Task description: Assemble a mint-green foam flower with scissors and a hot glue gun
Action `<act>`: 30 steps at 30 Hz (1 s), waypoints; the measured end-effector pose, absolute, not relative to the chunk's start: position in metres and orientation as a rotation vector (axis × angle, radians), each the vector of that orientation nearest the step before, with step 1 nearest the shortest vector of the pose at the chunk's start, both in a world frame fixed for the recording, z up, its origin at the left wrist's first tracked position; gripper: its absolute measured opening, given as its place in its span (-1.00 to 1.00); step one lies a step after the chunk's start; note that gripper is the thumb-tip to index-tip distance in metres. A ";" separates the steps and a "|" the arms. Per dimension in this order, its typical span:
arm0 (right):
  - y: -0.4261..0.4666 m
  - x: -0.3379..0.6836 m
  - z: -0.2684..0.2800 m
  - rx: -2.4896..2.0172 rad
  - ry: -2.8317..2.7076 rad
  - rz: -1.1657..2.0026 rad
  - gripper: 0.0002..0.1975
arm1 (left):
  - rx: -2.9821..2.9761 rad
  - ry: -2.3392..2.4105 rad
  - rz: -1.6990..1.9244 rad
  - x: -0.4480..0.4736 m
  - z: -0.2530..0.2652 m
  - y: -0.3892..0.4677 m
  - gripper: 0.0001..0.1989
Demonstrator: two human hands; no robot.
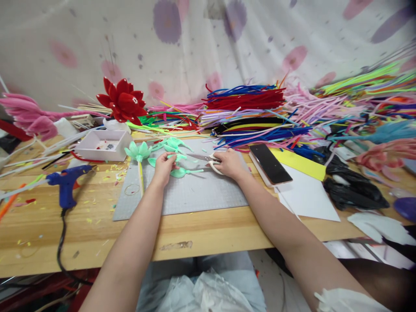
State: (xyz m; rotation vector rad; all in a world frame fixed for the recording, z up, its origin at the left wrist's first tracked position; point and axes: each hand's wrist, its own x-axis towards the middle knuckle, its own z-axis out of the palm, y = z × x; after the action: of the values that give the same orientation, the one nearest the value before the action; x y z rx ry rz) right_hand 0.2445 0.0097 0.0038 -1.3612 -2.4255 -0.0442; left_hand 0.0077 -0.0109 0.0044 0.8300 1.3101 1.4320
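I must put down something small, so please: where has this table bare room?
Mostly bare: the near part of the grey mat, between left forearm and right forearm, and the wooden tabletop strip from mat to near edge. Crowded: the back, with coloured stems; the left, around the glue gun; the right, around the phone and white paper.

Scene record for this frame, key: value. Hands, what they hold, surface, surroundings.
left hand: pinching a mint-green piece
right hand: holding scissors, blades pointing toward the left hand
work surface: grey mat on a wooden table
left of left hand: mint-green flower with pale stem
far left: blue glue gun; white open box
right of mat: phone, screen dark
back: red flower; red stem bundle
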 end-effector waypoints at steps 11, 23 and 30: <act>0.003 0.236 0.007 -1.390 -2.439 -0.057 -0.75 | 0.768 1.331 1.421 0.009 0.008 -0.011 -0.80; 0.006 0.235 0.004 -1.498 -2.387 -0.131 -0.71 | 0.754 1.321 1.403 0.009 0.011 -0.012 -0.82; 0.006 0.234 0.006 -1.443 -2.414 -0.063 -0.70 | 0.734 1.309 1.392 0.007 0.013 -0.012 -0.80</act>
State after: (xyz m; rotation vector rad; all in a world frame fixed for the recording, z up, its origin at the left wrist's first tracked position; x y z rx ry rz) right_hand 0.2338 0.0062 0.0056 -1.4430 -2.4143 -0.0632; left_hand 0.0074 -0.0124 0.0127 0.7344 1.3091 1.3924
